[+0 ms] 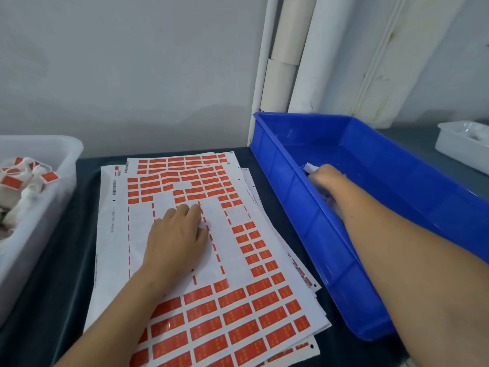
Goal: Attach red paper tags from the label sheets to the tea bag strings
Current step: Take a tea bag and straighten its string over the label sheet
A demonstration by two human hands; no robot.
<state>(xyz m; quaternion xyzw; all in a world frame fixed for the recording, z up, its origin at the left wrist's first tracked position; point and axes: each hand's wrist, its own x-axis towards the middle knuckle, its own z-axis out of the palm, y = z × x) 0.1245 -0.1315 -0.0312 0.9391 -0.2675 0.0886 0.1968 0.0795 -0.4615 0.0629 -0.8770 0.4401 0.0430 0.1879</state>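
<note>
A stack of white label sheets (169, 260) with rows of red paper tags (238, 311) lies on the dark table in front of me; many tags are gone from the top sheet's middle. My left hand (177, 234) rests on that bare middle, its fingers bent at the tips against the paper. My right hand (325, 178) reaches into the blue bin (296, 215) at the right and grips a white tea bag (311, 167); its fingers are mostly hidden behind the hand.
A clear plastic tub (53, 186) at the left holds several tea bags with red tags on them. A white tray (460, 147) sits at the far right. White rolls and panels (285, 56) lean against the wall behind the blue bin.
</note>
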